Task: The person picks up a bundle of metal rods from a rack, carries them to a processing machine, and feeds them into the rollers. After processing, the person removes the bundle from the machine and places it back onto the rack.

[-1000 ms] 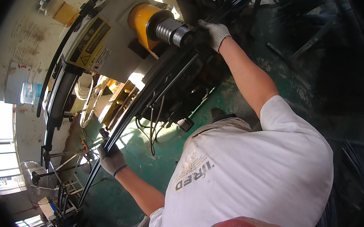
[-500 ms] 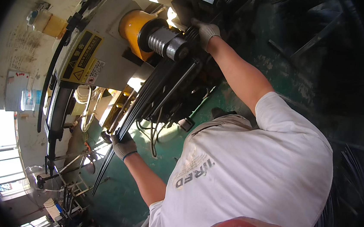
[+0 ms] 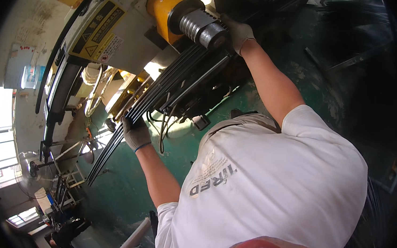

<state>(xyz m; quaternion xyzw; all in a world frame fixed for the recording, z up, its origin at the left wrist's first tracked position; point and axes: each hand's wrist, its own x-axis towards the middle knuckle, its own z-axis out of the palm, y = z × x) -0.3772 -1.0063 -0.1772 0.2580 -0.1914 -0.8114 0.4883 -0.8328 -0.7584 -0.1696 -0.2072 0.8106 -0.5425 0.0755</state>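
Observation:
A bundle of long thin black metal rods [image 3: 167,81] runs slantwise under the machine's ribbed roller [image 3: 202,27]. My left hand [image 3: 136,135], in a pale work glove, is closed round the rods toward their lower-left end, and their free ends stick out past it. Further up, beside the roller, my gloved right hand [image 3: 239,34] is closed on the same bundle; its fingertips are partly hidden in shadow. The rods lie side by side, slightly fanned near my left hand.
A grey machine body [image 3: 131,30] with a yellow housing [image 3: 166,8] and a warning label stands at left. Cables [image 3: 162,130] hang beneath the rods. More dark rods [image 3: 354,15] lie at far right. Another person [image 3: 70,233] is at lower left.
The view has shifted, so the machine sits higher and further right. My left hand and the rods have swung slightly left relative to the machine, and the rods look more spread. Both hands keep their hold.

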